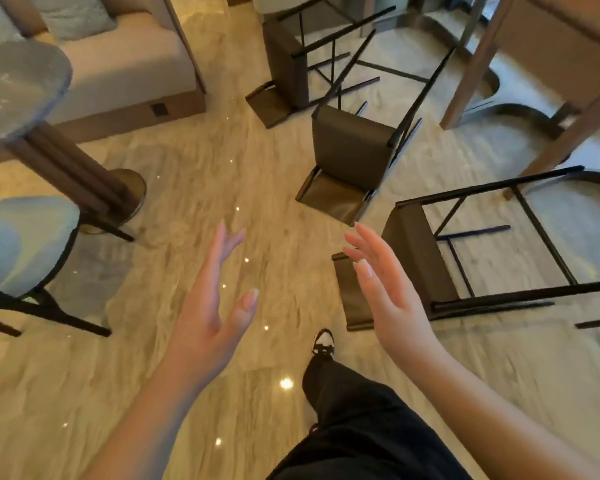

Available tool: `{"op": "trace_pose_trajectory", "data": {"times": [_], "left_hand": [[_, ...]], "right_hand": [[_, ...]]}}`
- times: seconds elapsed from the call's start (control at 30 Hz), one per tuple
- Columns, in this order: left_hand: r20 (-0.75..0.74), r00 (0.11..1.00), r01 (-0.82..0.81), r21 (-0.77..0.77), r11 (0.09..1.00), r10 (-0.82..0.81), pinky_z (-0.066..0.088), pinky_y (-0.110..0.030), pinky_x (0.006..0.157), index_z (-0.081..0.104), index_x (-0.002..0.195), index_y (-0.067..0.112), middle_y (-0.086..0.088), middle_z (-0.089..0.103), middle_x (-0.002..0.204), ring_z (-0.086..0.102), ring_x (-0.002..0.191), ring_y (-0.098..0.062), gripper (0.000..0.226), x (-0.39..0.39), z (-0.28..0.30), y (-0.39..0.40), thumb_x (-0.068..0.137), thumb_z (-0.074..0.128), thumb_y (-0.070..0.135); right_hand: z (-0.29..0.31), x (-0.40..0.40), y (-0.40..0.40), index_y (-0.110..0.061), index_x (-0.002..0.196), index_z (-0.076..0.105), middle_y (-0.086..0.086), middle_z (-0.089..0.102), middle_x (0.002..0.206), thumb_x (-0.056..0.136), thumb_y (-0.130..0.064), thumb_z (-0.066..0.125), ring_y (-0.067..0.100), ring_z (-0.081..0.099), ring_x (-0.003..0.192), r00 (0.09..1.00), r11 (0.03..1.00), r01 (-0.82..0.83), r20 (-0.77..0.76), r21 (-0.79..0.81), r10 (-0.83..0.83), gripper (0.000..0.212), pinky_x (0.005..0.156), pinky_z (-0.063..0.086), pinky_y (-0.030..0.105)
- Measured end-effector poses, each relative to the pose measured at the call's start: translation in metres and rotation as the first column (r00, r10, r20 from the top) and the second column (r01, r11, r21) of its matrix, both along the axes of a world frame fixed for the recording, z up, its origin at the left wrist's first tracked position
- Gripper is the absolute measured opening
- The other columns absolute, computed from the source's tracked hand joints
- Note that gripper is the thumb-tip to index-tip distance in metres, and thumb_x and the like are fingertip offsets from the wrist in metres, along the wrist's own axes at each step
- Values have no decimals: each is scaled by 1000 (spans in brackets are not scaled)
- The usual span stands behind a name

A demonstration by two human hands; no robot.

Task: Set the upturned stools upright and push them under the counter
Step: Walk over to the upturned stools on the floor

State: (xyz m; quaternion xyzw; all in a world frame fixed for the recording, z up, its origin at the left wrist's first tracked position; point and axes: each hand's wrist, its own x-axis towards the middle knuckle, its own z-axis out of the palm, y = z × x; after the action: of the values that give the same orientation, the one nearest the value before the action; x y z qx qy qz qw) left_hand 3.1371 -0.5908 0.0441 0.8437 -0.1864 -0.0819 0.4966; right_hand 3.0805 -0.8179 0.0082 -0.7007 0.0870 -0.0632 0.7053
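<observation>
Three dark brown stools with thin black legs lie tipped over on the marble floor. The nearest stool point(420, 258) lies at the right, legs pointing right. A middle stool point(352, 147) lies beyond it, and a far stool point(286, 64) rests near the top centre. The wooden counter point(541, 46) stands at the upper right. My left hand point(212, 299) and my right hand point(385, 282) are held out in front, palms facing each other, fingers apart, holding nothing. My right hand hovers just left of the nearest stool's backrest, not touching it.
A round stone-topped table point(21, 88) on a column base stands at the left, with a light blue chair point(25, 244) below it. A beige sofa point(125, 64) sits at the upper left. My leg and shoe point(323, 344) step forward at bottom centre.
</observation>
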Motion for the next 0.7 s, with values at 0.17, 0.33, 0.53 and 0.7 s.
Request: {"op": "trace_pose_trajectory", "data": {"times": [0.17,0.33,0.53,0.7], "left_hand": [[46,988,145,28,989,-146,22,-20,109,7,156,44,28,23,159,21,147,3,85,118,-6,-46,87,45,73],[55,953,297,45,954,-299,24,-20,109,14,152,50,30,25,157,24,145,4,76,216,-6,-88,88,52,62],[19,848,527,72,847,-529,27,-32,116,20,154,33,15,29,160,28,145,-1,79,280,2,-148,86,52,55],[39,686,722,85,686,-727,29,-44,119,20,157,25,11,32,159,31,145,-5,81,315,-10,-193,88,53,51]], "right_hand": [[-11,80,-28,-53,141,33,-27,47,141,95,-55,44,-2,44,132,989,988,146,23,-43,-145,47,103,39,15],[-9,145,-56,-47,143,34,-23,48,142,89,-67,45,-3,46,129,936,935,351,-10,-42,-352,59,106,40,28],[-2,159,-71,-41,146,33,-27,48,140,92,-61,46,-5,46,129,815,816,579,-22,-10,-579,59,102,40,24],[-7,162,-58,-35,147,34,-23,47,142,96,-46,47,-4,44,131,632,634,773,-55,-34,-773,53,108,39,31]]}}
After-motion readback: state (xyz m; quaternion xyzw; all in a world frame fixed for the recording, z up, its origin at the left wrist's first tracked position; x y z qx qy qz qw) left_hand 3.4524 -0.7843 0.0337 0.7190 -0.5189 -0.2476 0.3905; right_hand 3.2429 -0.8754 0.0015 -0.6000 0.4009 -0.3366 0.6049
